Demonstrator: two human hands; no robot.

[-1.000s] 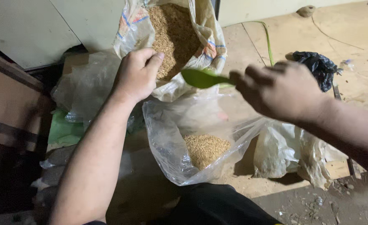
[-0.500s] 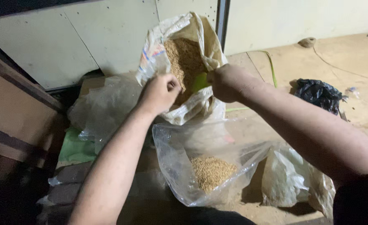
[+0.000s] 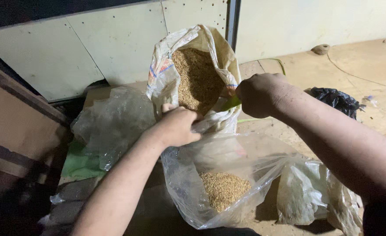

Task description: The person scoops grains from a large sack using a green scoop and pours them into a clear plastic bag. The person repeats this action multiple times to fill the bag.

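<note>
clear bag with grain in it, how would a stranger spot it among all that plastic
Start at the tall woven sack leaning on the pale wall. Directly below it hangs the clear bag, its rim held by the left hand. Only it holds a small heap of golden grain; nearby plastic looks empty.

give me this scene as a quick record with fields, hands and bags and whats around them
left hand: grips the rim of the clear bag
right hand: holds a green scoop at the mouth of the sack
sack: woven, open, upright, full of grain
clear bag: plastic, open, small heap of grain at the bottom
nearby: crumpled clear plastic on the left, black bag on the floor at right
</note>
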